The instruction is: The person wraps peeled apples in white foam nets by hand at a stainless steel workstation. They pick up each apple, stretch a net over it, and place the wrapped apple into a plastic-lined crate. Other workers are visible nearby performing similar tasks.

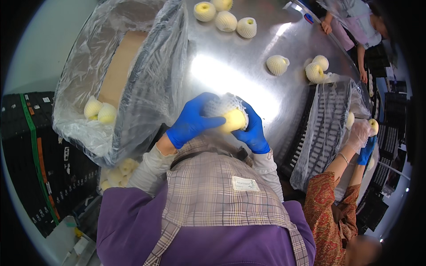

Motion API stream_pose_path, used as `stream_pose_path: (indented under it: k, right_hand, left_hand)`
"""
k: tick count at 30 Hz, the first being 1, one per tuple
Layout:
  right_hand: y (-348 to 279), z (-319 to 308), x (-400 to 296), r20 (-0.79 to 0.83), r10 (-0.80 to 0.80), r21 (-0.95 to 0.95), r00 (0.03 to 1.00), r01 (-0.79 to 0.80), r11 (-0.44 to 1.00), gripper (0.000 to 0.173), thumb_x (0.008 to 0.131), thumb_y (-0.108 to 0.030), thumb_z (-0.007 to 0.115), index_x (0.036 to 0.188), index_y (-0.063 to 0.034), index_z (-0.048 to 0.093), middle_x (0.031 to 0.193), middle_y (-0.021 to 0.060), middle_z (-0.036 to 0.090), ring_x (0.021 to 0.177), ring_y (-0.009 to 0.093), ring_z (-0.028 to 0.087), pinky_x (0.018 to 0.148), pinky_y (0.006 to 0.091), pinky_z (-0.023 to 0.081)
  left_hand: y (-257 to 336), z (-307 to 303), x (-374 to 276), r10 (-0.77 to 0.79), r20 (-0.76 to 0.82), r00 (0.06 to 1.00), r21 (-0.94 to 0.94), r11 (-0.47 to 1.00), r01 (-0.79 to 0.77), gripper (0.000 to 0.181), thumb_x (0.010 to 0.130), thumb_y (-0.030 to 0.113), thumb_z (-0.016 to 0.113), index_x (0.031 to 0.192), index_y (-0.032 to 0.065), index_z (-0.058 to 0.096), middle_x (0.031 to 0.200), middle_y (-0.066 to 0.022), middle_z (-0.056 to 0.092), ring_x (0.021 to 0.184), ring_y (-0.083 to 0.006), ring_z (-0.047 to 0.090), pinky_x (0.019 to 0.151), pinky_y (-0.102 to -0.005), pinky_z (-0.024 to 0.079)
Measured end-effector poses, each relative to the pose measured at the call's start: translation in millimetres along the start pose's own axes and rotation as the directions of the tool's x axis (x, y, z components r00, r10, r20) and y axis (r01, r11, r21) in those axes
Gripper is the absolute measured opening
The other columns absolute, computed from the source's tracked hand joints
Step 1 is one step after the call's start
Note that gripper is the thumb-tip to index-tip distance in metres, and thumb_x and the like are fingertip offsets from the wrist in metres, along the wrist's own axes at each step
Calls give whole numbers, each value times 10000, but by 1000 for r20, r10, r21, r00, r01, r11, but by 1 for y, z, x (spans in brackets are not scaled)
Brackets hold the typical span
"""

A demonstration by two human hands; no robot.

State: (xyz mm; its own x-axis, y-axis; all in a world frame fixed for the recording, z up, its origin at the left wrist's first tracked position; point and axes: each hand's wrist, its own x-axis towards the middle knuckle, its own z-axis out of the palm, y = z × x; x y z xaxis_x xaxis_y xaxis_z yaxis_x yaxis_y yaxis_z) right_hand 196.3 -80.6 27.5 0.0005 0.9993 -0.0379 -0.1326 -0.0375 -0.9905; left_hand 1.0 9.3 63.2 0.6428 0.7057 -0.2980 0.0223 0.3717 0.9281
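Note:
Both my hands wear blue gloves and hold one pale yellow fruit (234, 119), which looks like an apple or a pear. A white foam net sleeve (219, 105) covers its far side, while the near side is bare. My left hand (196, 119) grips from the left, its thumb across the fruit and sleeve. My right hand (253, 128) cups the right side, with fingers partly hidden behind the net. The fruit is held above the near edge of a shiny metal table (229, 50), in front of my plaid apron (213, 189).
Left stands a crate lined with clear plastic (159, 66), holding sleeved fruits (107, 113) and cardboard (121, 66). More sleeved fruits (226, 21) sit at the table's far side. Another lined crate (324, 129) is right, beside a co-worker's gloved hands (357, 136). Another person (357, 23) stands far right.

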Motion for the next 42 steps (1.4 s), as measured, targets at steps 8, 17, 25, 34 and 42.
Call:
stream_pose_path:
  k: [8,17,25,34,42]
  right_hand:
    - [13,4,7,-36,17,37,999,-16,999,777,759,-167,753,1420,-7,377,1433,165,442,1292,265,457,1049,376,404]
    - [12,53,12,-14,394,110,919,-390,914,653,772,36,635,1389,1,426,1258,115,569,1097,212,576,920,297,485]
    - [22,84,13,312,583,110,751,-638,763,683,878,-175,606,1467,-27,293,1413,160,410,1278,259,446,1050,354,398]
    - [44,126,25,542,587,-597,601,-217,772,588,975,-305,511,1468,-44,325,1406,130,463,1226,232,512,1048,354,383]
    - [93,85,24,319,688,-481,652,-514,710,470,973,-241,490,1394,-39,439,1214,125,614,1102,210,600,945,322,469]
  left_hand:
    - [-26,-3,-4,55,-90,994,-155,986,-69,444,796,37,708,1208,48,542,1086,-28,577,965,-121,555,851,-254,478]
    - [-22,0,-49,210,-176,962,264,951,-160,334,783,266,781,1035,98,639,946,-53,611,821,-196,600,738,-325,501]
    - [-105,-12,-85,180,-498,849,98,984,-151,685,743,297,799,1281,1,497,1168,-144,592,1101,-239,574,955,-354,457]
    - [-210,-82,-204,-364,-435,824,-749,654,-106,421,808,119,694,1198,10,579,1099,-82,645,980,-201,623,866,-320,516]
    - [-381,-156,-384,-439,-887,139,-418,642,-642,517,809,133,695,1274,40,490,1239,-134,531,1088,-238,551,882,-349,501]
